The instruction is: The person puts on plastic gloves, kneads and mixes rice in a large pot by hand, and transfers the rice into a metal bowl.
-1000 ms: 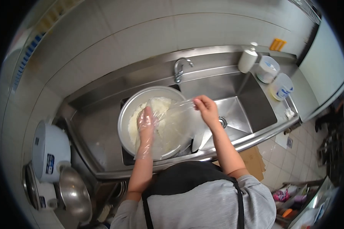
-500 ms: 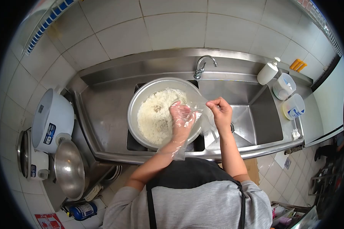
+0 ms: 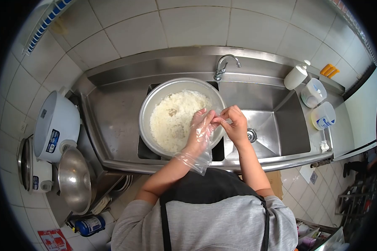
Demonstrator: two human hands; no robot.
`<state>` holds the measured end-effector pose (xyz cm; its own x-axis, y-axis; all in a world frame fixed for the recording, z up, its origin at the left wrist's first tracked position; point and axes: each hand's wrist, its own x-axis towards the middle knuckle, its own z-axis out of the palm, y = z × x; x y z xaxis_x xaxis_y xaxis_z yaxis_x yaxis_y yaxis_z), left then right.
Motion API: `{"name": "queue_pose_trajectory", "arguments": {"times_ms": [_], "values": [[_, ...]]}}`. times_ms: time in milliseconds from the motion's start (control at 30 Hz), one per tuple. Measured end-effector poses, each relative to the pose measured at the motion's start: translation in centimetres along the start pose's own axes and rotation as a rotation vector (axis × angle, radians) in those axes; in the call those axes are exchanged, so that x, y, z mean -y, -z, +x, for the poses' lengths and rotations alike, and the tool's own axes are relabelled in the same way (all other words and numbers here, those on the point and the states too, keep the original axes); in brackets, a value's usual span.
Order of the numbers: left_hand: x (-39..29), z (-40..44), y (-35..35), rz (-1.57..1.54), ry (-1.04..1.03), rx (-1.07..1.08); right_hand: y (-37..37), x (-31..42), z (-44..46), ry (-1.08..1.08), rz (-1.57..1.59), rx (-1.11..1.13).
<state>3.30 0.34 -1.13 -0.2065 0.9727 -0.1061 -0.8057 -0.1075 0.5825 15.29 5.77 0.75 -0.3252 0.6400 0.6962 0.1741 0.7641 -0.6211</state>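
Over the pot (image 3: 145, 109) of white rice (image 3: 167, 119), the left hand (image 3: 199, 130) wears a clear plastic glove (image 3: 202, 161), fingers loosely parted; the right hand (image 3: 236, 124) pinches its fingertip end.

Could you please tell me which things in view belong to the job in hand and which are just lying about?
Seemingly in the job:
left hand, inside the clear plastic glove
right hand, fingers at the glove
round metal pot
what looks like rice, inside the pot

Apparently just lying about:
white pump bottle
two plastic tubs
metal bowl
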Motion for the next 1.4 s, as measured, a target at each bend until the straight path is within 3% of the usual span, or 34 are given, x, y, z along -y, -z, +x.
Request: {"name": "queue_pose_trajectory", "arguments": {"times_ms": [167,267,367,700,900,1033,1133,1167,1267,1400], "values": [[-0.2,0.7,1.0,0.112,0.037,-0.029,0.0,-0.6,-0.5,0.001,-0.048,0.115],[-0.4,1.1,1.7,0.094,0.061,-0.032,0.1,-0.7,-0.8,-0.1,0.177,0.14],[-0.2,0.9,1.4,0.076,0.058,0.003,0.0,-2.6,-1.7,-0.517,0.568,0.122],[0.7,1.3,2.2,0.055,0.137,0.026,0.2,-2.5,-1.7,-0.612,0.497,0.112],[0.1,1.7,3.0,-0.063,0.106,0.05,0.3,-3.7,-1.5,-0.757,0.7,-0.2],[-1.7,2.1,2.8,-0.019,0.04,0.059,1.6,-5.3,-1.8,-0.811,0.586,-0.184],[-1.9,2.0,2.2,0.454,-0.204,0.118,1.7,-2.6,-1.2,-0.537,0.154,-0.221],[-1.9,2.0,1.8,0.548,-0.261,0.141,1.6,-0.8,-0.3,-0.291,0.083,-0.356],[-1.8,1.1,0.0,0.803,-0.439,0.215,2.2,1.9,0.0,-0.07,0.109,-0.237],[-0.6,-0.8,-1.7,1.096,-0.601,0.43,1.8,1.4,0.3,-0.892,0.728,0.157]]}}
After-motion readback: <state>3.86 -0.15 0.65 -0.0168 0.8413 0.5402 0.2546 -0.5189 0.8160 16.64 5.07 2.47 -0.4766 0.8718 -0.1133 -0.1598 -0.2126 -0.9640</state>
